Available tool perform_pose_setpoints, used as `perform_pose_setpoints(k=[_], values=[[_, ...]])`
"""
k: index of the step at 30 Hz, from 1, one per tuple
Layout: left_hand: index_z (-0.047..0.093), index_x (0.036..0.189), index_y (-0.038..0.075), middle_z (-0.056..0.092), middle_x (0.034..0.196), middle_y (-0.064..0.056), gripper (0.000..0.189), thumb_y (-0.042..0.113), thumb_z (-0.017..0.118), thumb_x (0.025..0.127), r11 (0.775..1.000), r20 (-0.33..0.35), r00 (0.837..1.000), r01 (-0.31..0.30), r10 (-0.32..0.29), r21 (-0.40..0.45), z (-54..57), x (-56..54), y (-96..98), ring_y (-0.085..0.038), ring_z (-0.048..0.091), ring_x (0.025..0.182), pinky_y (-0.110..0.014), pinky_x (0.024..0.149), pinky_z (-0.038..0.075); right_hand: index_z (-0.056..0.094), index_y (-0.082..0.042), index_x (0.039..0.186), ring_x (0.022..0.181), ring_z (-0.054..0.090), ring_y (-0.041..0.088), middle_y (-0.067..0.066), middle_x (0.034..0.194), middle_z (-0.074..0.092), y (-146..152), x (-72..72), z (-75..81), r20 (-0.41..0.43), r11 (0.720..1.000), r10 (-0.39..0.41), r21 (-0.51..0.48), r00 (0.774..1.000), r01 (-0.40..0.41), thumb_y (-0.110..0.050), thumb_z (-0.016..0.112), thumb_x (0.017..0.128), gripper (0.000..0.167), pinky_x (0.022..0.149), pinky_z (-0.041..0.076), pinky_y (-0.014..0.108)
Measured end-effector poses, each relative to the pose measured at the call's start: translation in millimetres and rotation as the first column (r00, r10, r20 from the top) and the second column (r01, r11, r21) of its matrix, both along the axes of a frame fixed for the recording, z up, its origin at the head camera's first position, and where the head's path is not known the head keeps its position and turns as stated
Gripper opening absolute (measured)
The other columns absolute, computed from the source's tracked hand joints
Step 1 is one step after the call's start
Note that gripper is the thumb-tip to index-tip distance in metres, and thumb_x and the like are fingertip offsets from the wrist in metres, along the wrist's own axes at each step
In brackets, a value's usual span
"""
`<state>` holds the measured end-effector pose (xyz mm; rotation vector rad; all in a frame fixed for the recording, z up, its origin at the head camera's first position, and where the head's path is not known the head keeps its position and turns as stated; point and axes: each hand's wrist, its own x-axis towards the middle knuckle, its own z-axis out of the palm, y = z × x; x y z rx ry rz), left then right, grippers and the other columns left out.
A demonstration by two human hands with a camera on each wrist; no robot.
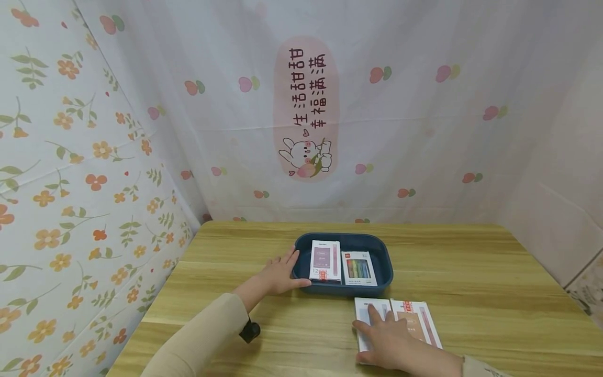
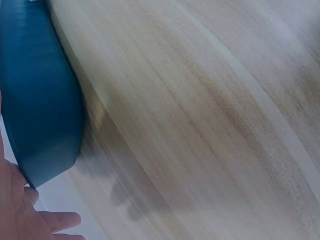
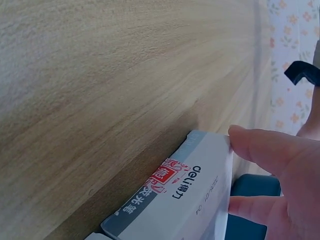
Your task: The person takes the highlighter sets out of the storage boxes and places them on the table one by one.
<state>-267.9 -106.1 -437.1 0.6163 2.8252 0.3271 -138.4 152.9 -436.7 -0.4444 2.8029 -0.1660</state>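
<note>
My left hand (image 1: 279, 275) lies at the left end of a dark blue tray (image 1: 348, 289), fingers extended along its rim. In the left wrist view, fingertips show close by the blue tray wall (image 2: 45, 100). My right hand (image 1: 390, 341) rests with spread fingers over a white highlighter box (image 1: 380, 304) on the table, thumb at its near left corner. The right wrist view shows this box's red-sealed side (image 3: 187, 200), with thumb and a finger at its edge. Touching its right side lies a similar box with an orange-brown label (image 1: 424, 319), partly hidden by the hand.
Inside the tray lie a white box with a purple label (image 1: 325, 262) and a smaller box with a multicoloured picture (image 1: 359, 268). The wooden table (image 1: 245, 241) meets a patterned curtain (image 1: 226, 131) at the back. A black wrist strap (image 1: 249, 331) hangs from the left sleeve.
</note>
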Motion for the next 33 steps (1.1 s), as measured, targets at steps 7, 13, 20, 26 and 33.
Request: perform_pose_setpoints(k=[7, 13, 20, 26, 33], values=[[0.013, 0.148, 0.012, 0.006, 0.155, -0.007, 0.099, 0.075, 0.040, 0.077, 1.000, 0.005, 1.000, 0.001, -0.001, -0.002, -0.5, -0.5, -0.2, -0.046, 0.026, 0.131, -0.059, 0.105, 0.018, 0.058, -0.021, 0.120, 0.107, 0.044, 0.055, 0.022, 0.133, 0.042, 0.1, -1.0, 1.7, 0.035, 1.000, -0.006, 0.006, 0.999, 0.006, -0.056, 0.071, 0.066, 0.066, 0.076, 0.034, 0.071], [0.011, 0.148, 0.013, 0.006, 0.155, -0.006, 0.098, 0.075, 0.040, 0.078, 1.000, 0.006, 1.000, -0.002, 0.002, -0.004, -0.5, -1.0, -0.2, -0.046, 0.026, 0.131, -0.059, 0.105, 0.018, 0.058, -0.021, 0.120, 0.107, 0.043, 0.056, 0.022, 0.133, 0.043, 0.8, -0.1, 1.2, 0.025, 1.000, -0.008, 0.002, 1.000, 0.008, -0.057, 0.071, 0.066, 0.066, 0.075, 0.034, 0.071], [0.012, 0.148, 0.012, 0.007, 0.154, -0.008, 0.098, 0.074, 0.041, 0.078, 1.000, 0.005, 1.000, -0.001, 0.001, 0.002, -1.7, -1.6, 0.2, -0.046, 0.026, 0.131, -0.060, 0.104, 0.018, 0.056, -0.020, 0.123, 0.107, 0.043, 0.057, 0.022, 0.133, 0.042, 1.3, 0.6, 1.1, 0.017, 1.000, -0.008, -0.005, 1.000, 0.008, -0.058, 0.071, 0.065, 0.071, 0.075, 0.033, 0.073], [0.013, 0.148, 0.011, 0.007, 0.154, -0.008, 0.098, 0.074, 0.041, 0.078, 1.000, 0.001, 1.000, 0.005, -0.005, 0.002, -1.4, -0.8, 0.0, -0.047, 0.026, 0.130, -0.060, 0.104, 0.018, 0.055, -0.018, 0.124, 0.109, 0.041, 0.057, 0.022, 0.133, 0.043, 2.5, 2.2, 0.4, 0.002, 1.000, -0.012, -0.018, 1.000, 0.012, -0.059, 0.071, 0.064, 0.075, 0.079, 0.028, 0.074], [0.012, 0.148, 0.011, 0.006, 0.154, -0.008, 0.098, 0.074, 0.041, 0.078, 1.000, 0.006, 1.000, 0.002, -0.002, 0.009, -0.1, 0.0, 0.1, -0.046, 0.026, 0.131, -0.060, 0.104, 0.018, 0.054, -0.017, 0.126, 0.110, 0.042, 0.055, 0.020, 0.133, 0.043, 4.8, 1.6, 2.1, 0.021, 0.999, -0.025, -0.027, 0.999, 0.025, -0.062, 0.069, 0.065, 0.077, 0.083, 0.023, 0.076]])
